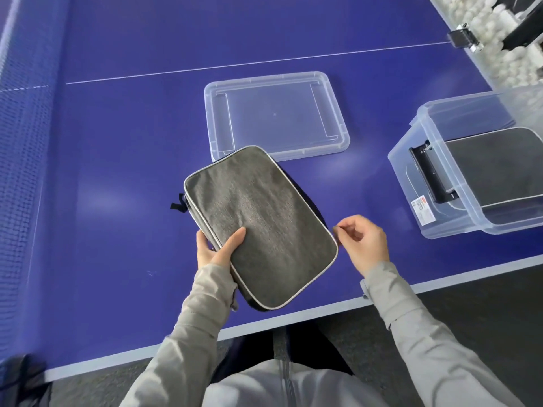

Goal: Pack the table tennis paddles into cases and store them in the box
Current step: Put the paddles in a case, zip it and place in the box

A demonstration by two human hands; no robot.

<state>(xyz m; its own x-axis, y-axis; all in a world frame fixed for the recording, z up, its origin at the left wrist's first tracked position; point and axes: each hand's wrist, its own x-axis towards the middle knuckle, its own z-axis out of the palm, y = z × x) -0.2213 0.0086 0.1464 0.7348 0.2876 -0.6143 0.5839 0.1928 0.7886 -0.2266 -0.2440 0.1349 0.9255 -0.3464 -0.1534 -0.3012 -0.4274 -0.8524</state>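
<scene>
A grey fabric paddle case [258, 221] with pale piping lies tilted on the blue table, its near end lifted. My left hand [217, 248] grips its lower left edge, thumb on top and fingers underneath. My right hand [363, 240] is at the case's right edge, thumb and forefinger pinched together on what looks like the zipper pull. The clear plastic box [440, 218] stands at the right with another dark case [496, 168] lying inside. No paddle is visible.
The box's clear lid [276, 113] lies flat just beyond the case. The table's net [20, 171] runs along the left. A clear bin of white balls [505, 33] sits at the far right corner. The table's near edge [293, 317] is close to my body.
</scene>
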